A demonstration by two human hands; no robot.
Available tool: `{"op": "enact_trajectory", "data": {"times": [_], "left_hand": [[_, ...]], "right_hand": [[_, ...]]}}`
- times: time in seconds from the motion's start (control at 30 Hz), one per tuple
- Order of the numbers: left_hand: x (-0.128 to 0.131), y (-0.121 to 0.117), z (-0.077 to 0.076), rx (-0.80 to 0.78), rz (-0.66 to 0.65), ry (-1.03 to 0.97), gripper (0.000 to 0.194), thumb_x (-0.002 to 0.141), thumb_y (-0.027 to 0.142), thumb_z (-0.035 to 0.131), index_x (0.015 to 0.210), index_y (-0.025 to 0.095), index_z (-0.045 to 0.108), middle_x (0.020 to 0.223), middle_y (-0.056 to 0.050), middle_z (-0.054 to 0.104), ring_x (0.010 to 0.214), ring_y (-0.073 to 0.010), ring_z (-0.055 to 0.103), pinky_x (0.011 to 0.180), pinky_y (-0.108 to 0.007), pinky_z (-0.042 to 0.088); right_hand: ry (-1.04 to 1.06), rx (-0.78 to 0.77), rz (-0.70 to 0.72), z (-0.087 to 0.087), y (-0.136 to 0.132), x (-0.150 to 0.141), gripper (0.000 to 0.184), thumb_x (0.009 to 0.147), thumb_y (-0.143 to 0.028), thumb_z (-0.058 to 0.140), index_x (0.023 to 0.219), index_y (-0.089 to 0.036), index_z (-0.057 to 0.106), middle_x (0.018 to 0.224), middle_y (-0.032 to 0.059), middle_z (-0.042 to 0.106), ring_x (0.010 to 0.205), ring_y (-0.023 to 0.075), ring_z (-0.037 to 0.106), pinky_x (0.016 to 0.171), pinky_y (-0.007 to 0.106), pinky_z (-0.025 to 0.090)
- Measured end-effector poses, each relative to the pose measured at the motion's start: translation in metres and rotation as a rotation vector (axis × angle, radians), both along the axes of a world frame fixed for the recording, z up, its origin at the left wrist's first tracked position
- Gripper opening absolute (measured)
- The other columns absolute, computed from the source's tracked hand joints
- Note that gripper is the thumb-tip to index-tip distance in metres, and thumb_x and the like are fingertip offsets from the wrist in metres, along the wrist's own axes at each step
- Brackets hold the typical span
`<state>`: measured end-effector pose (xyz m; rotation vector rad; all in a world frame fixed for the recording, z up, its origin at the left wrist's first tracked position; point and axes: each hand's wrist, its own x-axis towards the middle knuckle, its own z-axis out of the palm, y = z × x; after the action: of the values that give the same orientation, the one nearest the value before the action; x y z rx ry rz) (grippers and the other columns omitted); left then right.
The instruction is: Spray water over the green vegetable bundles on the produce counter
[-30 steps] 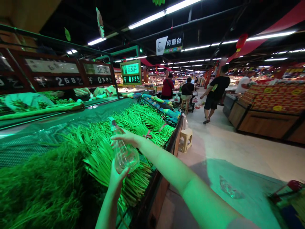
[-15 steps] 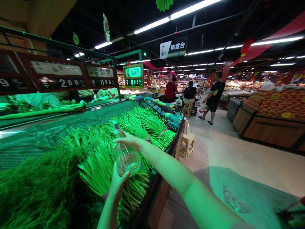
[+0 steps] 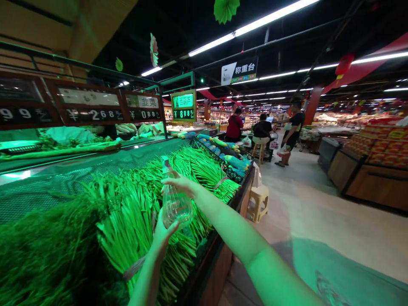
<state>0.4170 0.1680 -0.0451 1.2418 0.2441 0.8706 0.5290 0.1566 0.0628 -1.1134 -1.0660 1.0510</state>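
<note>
I hold a clear plastic bottle (image 3: 174, 203) with both hands above a display of green vegetable bundles (image 3: 137, 216). My left hand (image 3: 162, 233) cups the bottle's rounded base from below. My right hand (image 3: 180, 185) wraps the bottle's upper part, just below its neck. The bottle tilts with its cap pointing up and to the left. A little liquid seems to sit in its lower part.
The dark produce stand (image 3: 219, 250) runs along the left, with price boards (image 3: 92, 108) above. A small stool (image 3: 259, 202) stands by its far corner. Three people (image 3: 263, 129) are in the aisle ahead. Stacked red boxes (image 3: 379, 146) fill a wooden stand on the right.
Both hands and the bottle keep the same grip. The view has shifted, so the stand and aisle sit slightly further right and lower. The person in black has walked farther down the aisle.
</note>
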Motion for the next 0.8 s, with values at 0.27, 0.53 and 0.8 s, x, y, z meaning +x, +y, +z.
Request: {"op": "enact_trajectory", "data": {"times": [0.27, 0.53, 0.8], "left_hand": [[0.01, -0.016, 0.01, 0.001, 0.076, -0.045, 0.075, 0.042, 0.049, 0.069, 0.104, 0.016, 0.043, 0.111, -0.014, 0.049, 0.1, -0.0326, 0.048, 0.075, -0.04, 0.047], [-0.002, -0.004, 0.008, 0.057, 0.039, 0.058, 0.083, 0.04, 0.048, 0.071, 0.109, 0.016, 0.039, 0.112, -0.015, 0.049, 0.1, -0.0307, 0.05, 0.079, -0.039, 0.045], [-0.01, -0.01, 0.016, 0.061, 0.05, 0.139, 0.087, 0.039, 0.055, 0.068, 0.11, 0.018, 0.037, 0.117, -0.013, 0.046, 0.103, -0.0299, 0.047, 0.085, -0.039, 0.042]], "right_hand": [[0.026, -0.051, -0.013, -0.002, 0.0, 0.015, 0.055, 0.064, -0.024, 0.066, 0.107, -0.019, 0.033, 0.062, -0.0015, 0.054, 0.054, 0.0134, 0.056, 0.051, 0.023, 0.046], [0.022, -0.012, -0.011, 0.0, -0.003, 0.006, 0.047, 0.07, -0.018, 0.062, 0.109, -0.02, 0.035, 0.065, -0.0019, 0.055, 0.054, 0.0109, 0.057, 0.053, 0.021, 0.047], [-0.012, -0.054, -0.014, -0.001, -0.001, 0.003, 0.046, 0.072, -0.022, 0.061, 0.109, -0.022, 0.035, 0.065, -0.0021, 0.055, 0.055, 0.01, 0.056, 0.048, 0.017, 0.044]]}}
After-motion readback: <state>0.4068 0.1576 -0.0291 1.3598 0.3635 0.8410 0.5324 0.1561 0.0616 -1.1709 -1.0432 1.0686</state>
